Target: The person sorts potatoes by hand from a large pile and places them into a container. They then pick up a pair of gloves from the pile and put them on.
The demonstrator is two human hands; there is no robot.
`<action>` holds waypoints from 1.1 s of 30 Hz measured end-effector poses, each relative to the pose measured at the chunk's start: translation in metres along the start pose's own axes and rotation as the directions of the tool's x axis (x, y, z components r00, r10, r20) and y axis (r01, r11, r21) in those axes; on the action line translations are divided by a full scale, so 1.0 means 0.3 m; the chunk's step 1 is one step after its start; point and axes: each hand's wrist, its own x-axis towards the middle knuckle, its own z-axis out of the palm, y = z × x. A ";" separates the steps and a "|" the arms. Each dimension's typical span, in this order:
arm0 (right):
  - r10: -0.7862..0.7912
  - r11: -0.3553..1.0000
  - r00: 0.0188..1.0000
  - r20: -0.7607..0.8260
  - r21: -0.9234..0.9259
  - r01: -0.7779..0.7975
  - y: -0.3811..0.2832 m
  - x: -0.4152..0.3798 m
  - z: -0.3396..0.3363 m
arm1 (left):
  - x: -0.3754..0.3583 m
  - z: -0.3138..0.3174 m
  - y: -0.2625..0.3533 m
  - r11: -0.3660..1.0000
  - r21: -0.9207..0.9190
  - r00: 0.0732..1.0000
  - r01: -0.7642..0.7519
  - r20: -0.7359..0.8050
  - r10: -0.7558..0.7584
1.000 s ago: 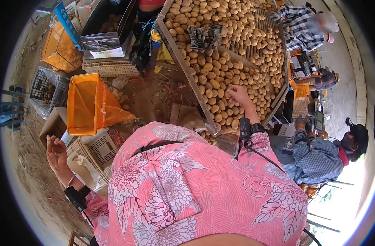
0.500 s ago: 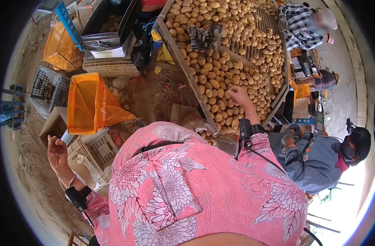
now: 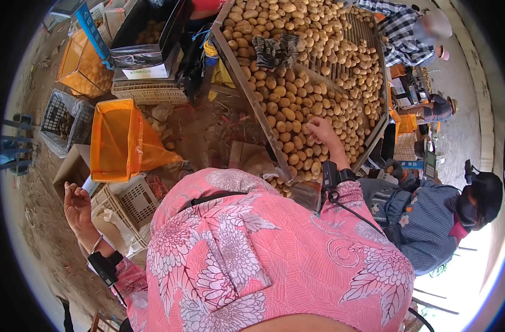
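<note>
My right hand (image 3: 322, 131) hangs over the potatoes (image 3: 288, 113) on a slatted sorting table (image 3: 343, 83). Its fingers are loosely bent and a little apart, and no potato shows in them. Out to the left, my left hand (image 3: 77, 206) is raised beside an orange mesh bag (image 3: 113, 141) spread open at its mouth. The fingers of that hand are curled in, and nothing is seen between them. A dark striped cloth or glove (image 3: 275, 51) lies on top of the potatoes. Both wrists wear black strapped devices.
Below the orange bag stands a cream plastic crate (image 3: 135, 202). A black-lined box (image 3: 147, 47) rests on a scale at upper left, near another full orange bag (image 3: 86, 69). To my right is a co-worker in blue (image 3: 424, 216); a person in checks (image 3: 404, 33) stands farther off.
My hands have hardly moved. The co-worker in blue has shifted position and lowered an arm away from the other. The person in checks now reaches toward the table's far end.
</note>
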 end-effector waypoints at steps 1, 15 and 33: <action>0.000 1.000 1.000 0.000 -0.001 0.000 0.000 0.000 -0.001 | 0.000 -0.003 0.000 1.000 0.002 1.000 0.001 0.002 -0.001; -0.009 0.996 0.999 -0.046 -0.084 0.005 0.006 -0.005 0.006 | 0.008 -0.024 0.005 1.000 0.001 1.000 -0.007 0.030 0.007; 0.022 1.000 1.000 -0.021 0.002 -0.022 0.026 -0.012 0.015 | 0.015 -0.026 0.011 0.999 0.034 1.000 -0.009 -0.015 0.010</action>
